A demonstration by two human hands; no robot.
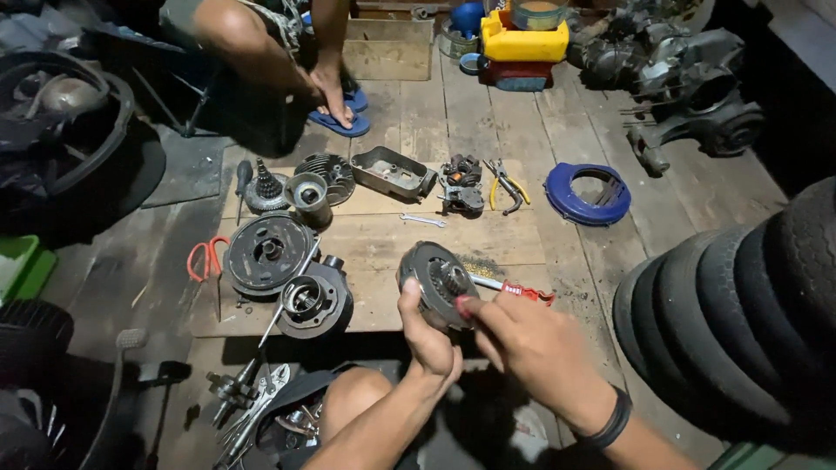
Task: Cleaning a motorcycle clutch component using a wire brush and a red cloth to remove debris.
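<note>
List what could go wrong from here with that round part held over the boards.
1. The round grey metal clutch-like disc is held in the air by the left hand and right hand; a slip could drop it onto the small silver wrench or the wooden boards.
2. The right fingertips press at its toothed centre and might get pinched.

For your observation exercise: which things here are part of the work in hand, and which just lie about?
In hand: round grey metal clutch assembly, gripped by left hand and right hand.

Lying about: yellow-handled pliers, blue ring-shaped plastic cover, small silver spanner, orange-handled scissors.
</note>
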